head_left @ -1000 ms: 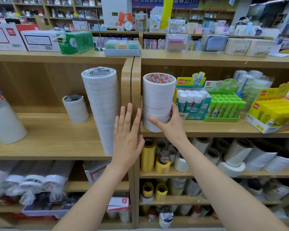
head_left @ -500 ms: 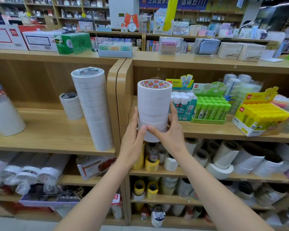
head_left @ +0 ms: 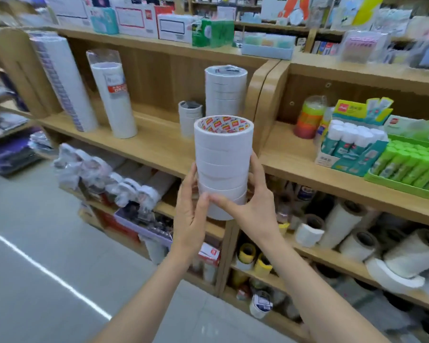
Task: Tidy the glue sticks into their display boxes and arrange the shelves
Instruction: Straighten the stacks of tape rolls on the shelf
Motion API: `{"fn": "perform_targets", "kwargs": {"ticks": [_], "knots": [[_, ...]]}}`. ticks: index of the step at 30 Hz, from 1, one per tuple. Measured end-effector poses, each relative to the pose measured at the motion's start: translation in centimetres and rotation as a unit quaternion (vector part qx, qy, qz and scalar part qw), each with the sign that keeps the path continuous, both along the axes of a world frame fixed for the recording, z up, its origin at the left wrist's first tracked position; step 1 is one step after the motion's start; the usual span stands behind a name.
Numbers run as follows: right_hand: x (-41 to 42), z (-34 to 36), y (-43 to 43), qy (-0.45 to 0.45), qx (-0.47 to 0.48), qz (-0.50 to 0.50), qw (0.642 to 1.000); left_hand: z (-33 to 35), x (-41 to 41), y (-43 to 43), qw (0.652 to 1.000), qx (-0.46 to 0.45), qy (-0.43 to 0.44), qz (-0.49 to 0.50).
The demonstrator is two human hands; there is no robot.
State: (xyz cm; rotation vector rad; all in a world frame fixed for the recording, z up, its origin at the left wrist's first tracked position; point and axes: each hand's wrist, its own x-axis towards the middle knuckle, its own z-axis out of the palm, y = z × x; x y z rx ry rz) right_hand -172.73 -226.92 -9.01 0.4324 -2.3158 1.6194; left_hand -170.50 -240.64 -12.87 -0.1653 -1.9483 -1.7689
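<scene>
Two hands hold up a stack of tape rolls point(head_left: 223, 164) in the air, in front of the wooden post between two shelf units. The stack is white and round, about seven rolls tall, and stands straight up. The top roll has a ring of red and white marks inside its hole.

The left hand point(head_left: 191, 219) is on the left side of the stack and the right hand point(head_left: 255, 211) is on the right side. The fingers point(head_left: 256, 164) of both hands wrap round the bottom half and are clamped on it. The two thumbs meet at the front, near the lowest rolls.

The glue sticks are on the right shelf point(head_left: 307, 174), well apart from the hands. The white-capped glue sticks point(head_left: 351, 138) stand in rows in a blue-green box point(head_left: 356, 160) with a yellow-green card at the back. Just beside them, further right, the green glue sticks point(head_left: 411, 164) lean in a green tray point(head_left: 401, 185). A stack of coloured rolls point(head_left: 309, 117) stands behind the blue-green box.

On the left shelf point(head_left: 146, 144) stand a tall white tape stack point(head_left: 225, 90) and a short one point(head_left: 190, 117) beside it.
</scene>
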Motion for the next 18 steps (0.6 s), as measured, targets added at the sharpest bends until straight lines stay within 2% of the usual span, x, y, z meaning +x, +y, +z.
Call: {"fn": "perform_targets", "kwargs": {"ticks": [5, 9, 14, 18], "knots": [[-1.2, -2.0, -9.2, -0.041, -0.041, 0.074, 0.996, -1.4, 0.5, -9.0, 0.998, -0.019, -0.007, 0.062], [-4.7, -3.5, -16.9, -0.056, -0.072, 0.097, 0.991, -2.3, -2.6, -16.6, 0.997, -0.019, -0.032, 0.062], [-10.9, -4.0, -26.1, -0.074, -0.142, 0.047, 0.986, -1.7, -10.8, -24.8, 0.997, -0.034, -0.067, 0.017], [-15.2, -4.0, -29.3, -0.078, -0.161, -0.014, 0.984, -1.3, -16.4, -29.5, 0.992, -0.06, -0.088, -0.061]]}}
